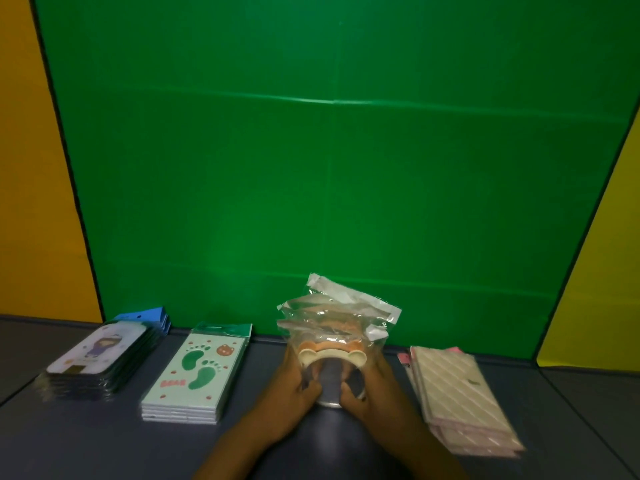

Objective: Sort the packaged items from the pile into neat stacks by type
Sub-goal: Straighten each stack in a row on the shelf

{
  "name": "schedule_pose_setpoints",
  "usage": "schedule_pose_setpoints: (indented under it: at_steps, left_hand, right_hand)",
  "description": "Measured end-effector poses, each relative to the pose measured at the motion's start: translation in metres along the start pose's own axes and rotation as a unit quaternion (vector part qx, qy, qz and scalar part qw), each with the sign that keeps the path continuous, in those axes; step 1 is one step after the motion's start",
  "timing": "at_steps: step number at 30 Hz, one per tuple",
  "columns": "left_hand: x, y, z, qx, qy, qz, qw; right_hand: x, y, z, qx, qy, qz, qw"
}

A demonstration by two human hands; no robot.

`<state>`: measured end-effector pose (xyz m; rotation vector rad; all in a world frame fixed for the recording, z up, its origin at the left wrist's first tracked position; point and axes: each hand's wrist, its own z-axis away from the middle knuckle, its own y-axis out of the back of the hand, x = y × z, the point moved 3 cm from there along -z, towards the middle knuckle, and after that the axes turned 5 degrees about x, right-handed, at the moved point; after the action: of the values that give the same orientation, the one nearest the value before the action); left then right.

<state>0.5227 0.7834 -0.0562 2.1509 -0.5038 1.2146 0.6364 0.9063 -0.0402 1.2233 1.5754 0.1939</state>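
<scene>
Behind the table (104, 452) I see a green backdrop (332, 168). Along the far edge sit three stacks: pink striped packets (464, 400) at right, footprint-print packets (194, 372) left of centre, cartoon-figure packets (100, 358) near the far left corner. At centre, my left hand (294, 386) and right hand (370, 386) curl their fingers around a stack of clear-bagged bear-eared items (332, 334), resting on the table.
</scene>
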Motion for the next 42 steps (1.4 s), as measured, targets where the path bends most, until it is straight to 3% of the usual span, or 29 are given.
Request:
schedule_pose_setpoints:
  at_steps: [3, 6, 8, 11, 14, 18, 22, 26, 31, 36, 42]
  left_hand:
    - [0.006, 0.002, -0.002, 0.018, 0.060, 0.062, 0.996]
    - [0.005, 0.003, -0.002, 0.033, 0.104, 0.191, 0.976]
    - [0.010, 0.004, 0.000, 0.032, 0.143, 0.286, 0.947]
    - [0.025, 0.001, 0.005, -0.009, 0.203, 0.438, 0.875]
    - [0.034, 0.001, 0.007, -0.067, 0.253, 0.470, 0.843]
    - [0.033, 0.016, -0.001, -0.067, 0.318, 0.368, 0.871]
    - [0.032, 0.033, -0.008, -0.093, 0.341, 0.165, 0.921]
    - [0.040, 0.037, -0.011, -0.050, 0.315, -0.073, 0.945]
    - [0.038, 0.031, -0.015, -0.051, 0.282, -0.144, 0.947]
    - [0.027, 0.033, -0.016, -0.042, 0.304, -0.109, 0.946]
    - [0.024, 0.039, -0.017, -0.035, 0.290, -0.159, 0.943]
  right_hand:
    - [-0.012, 0.009, -0.002, 0.002, 0.020, 0.040, 0.999]
    - [-0.037, 0.021, -0.004, 0.017, 0.069, 0.112, 0.991]
    - [-0.060, 0.027, -0.007, 0.022, 0.097, 0.200, 0.975]
    - [-0.094, 0.036, -0.015, 0.065, 0.127, 0.279, 0.950]
    - [-0.105, 0.043, -0.027, 0.011, 0.037, 0.285, 0.958]
    - [-0.076, 0.043, -0.046, -0.145, -0.103, 0.160, 0.971]
    - [-0.042, 0.032, -0.036, -0.196, -0.208, -0.084, 0.955]
    - [-0.019, 0.015, -0.019, -0.197, -0.283, -0.181, 0.921]
    - [-0.012, 0.008, -0.012, -0.150, -0.296, -0.195, 0.923]
    - [-0.016, 0.012, -0.009, -0.119, -0.279, -0.189, 0.934]
    - [-0.011, 0.009, -0.009, -0.090, -0.286, -0.211, 0.930]
